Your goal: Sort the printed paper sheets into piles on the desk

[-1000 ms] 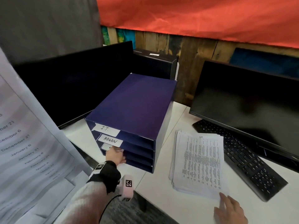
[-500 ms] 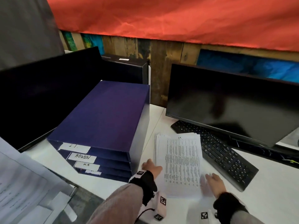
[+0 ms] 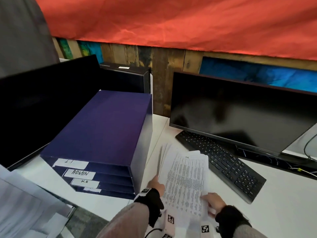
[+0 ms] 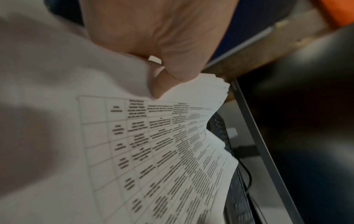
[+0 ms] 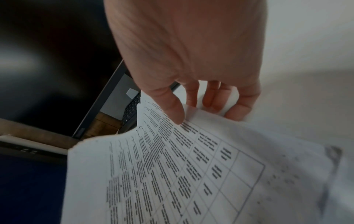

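A stack of printed sheets [image 3: 186, 182] with table text, marked "I.T." at the top, is tilted up off the white desk [image 3: 283, 203] between my hands, its far end fanned. My left hand [image 3: 157, 183] grips the stack's left edge; in the left wrist view the thumb of this hand [image 4: 162, 84] presses on top of the sheets [image 4: 153, 151]. My right hand [image 3: 213, 200] pinches the near right edge; in the right wrist view that hand [image 5: 184, 112] has its thumb on the top sheet [image 5: 172, 174] and its fingers underneath.
A dark blue paper organizer [image 3: 106, 127] with slots labelled I.T., ADMIN and H.R. stands left of the stack. A black keyboard [image 3: 221, 164] and monitor [image 3: 240, 114] are on the right, a second monitor [image 3: 42, 100] at the left. Loose papers [image 3: 25, 203] lie at lower left.
My left hand left the organizer's slots and came to the stack's left edge. Both hands took hold of the stack and raised it, and its far end fanned out.
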Demonstrator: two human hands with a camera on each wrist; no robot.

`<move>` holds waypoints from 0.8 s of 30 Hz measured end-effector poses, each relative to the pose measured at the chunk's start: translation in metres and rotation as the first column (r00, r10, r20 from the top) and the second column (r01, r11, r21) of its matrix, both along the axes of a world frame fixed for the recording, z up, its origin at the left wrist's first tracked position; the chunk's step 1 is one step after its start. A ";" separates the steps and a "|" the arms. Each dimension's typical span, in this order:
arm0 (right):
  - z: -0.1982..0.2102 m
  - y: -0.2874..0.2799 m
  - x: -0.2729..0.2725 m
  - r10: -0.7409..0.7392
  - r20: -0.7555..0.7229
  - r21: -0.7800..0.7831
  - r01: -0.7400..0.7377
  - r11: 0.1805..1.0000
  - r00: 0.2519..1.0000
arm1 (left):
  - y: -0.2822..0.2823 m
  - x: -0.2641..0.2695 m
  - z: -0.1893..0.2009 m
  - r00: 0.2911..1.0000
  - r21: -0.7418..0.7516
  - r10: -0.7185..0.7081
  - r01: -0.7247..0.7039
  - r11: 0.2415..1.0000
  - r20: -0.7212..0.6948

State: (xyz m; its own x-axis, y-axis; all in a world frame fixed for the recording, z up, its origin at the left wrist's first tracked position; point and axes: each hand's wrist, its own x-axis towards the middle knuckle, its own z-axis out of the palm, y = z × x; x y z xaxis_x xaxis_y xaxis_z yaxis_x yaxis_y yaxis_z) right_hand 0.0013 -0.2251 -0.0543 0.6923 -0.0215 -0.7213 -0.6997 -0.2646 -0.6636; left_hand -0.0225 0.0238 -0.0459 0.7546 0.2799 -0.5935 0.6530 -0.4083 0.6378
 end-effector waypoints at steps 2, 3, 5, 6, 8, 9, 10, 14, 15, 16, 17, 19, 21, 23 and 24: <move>0.031 0.004 -0.012 -0.017 -0.022 0.027 0.018 0.999 1.000 | -0.001 -0.013 0.013 0.985 -0.038 -0.052 0.059 0.998 0.166; 0.035 0.002 -0.013 -0.026 -0.018 0.065 0.027 0.998 1.000 | 0.002 -0.017 0.015 0.967 -0.066 -0.072 0.091 0.994 0.243; 0.050 -0.002 -0.014 -0.037 0.035 0.180 0.030 0.983 0.999 | 0.009 -0.023 0.026 0.939 -0.126 -0.073 0.122 0.984 0.335; 0.063 -0.003 -0.015 -0.054 0.079 0.211 0.036 0.977 0.995 | 0.014 -0.023 0.032 0.938 -0.167 -0.054 0.118 0.979 0.343; 0.089 -0.009 -0.011 -0.107 0.186 0.324 0.042 0.945 0.977 | 0.023 -0.020 0.045 0.927 -0.240 -0.033 0.130 0.962 0.373; 0.101 -0.011 -0.006 -0.099 0.225 0.386 0.005 0.922 0.969 | 0.025 -0.019 0.052 0.922 -0.269 -0.019 0.133 0.954 0.387; 0.117 -0.010 -0.003 -0.083 0.243 0.437 -0.032 0.899 0.966 | 0.024 -0.017 0.059 0.914 -0.287 0.003 0.125 0.950 0.406; 0.155 0.005 0.008 -0.229 0.348 0.612 -0.035 0.790 0.909 | -0.002 -0.013 0.094 0.830 -0.275 0.132 0.027 0.961 0.542; 0.163 0.012 0.007 -0.260 0.392 0.607 -0.036 0.794 0.883 | -0.010 -0.012 0.104 0.791 -0.286 0.175 -0.001 0.958 0.586; 0.169 0.019 0.006 -0.279 0.429 0.605 -0.044 0.795 0.859 | -0.018 -0.013 0.113 0.755 -0.291 0.218 -0.038 0.956 0.618; 0.173 0.025 0.003 -0.290 0.454 0.607 -0.055 0.793 0.842 | -0.026 -0.014 0.124 0.728 -0.299 0.258 -0.075 0.951 0.636; 0.174 0.034 -0.002 -0.296 0.504 0.585 -0.069 0.808 0.812 | -0.035 -0.015 0.138 0.693 -0.320 0.314 -0.125 0.939 0.649; 0.173 0.039 -0.009 -0.255 0.558 0.527 -0.100 0.844 0.790 | -0.037 -0.017 0.141 0.686 -0.307 0.329 -0.160 0.938 0.649; 0.169 0.039 -0.014 -0.206 0.595 0.463 -0.122 0.878 0.777 | -0.033 -0.020 0.138 0.691 -0.294 0.340 -0.190 0.937 0.638; 0.167 0.038 -0.016 -0.206 0.601 0.452 -0.116 0.884 0.773 | -0.029 -0.021 0.133 0.683 -0.299 0.353 -0.202 0.933 0.640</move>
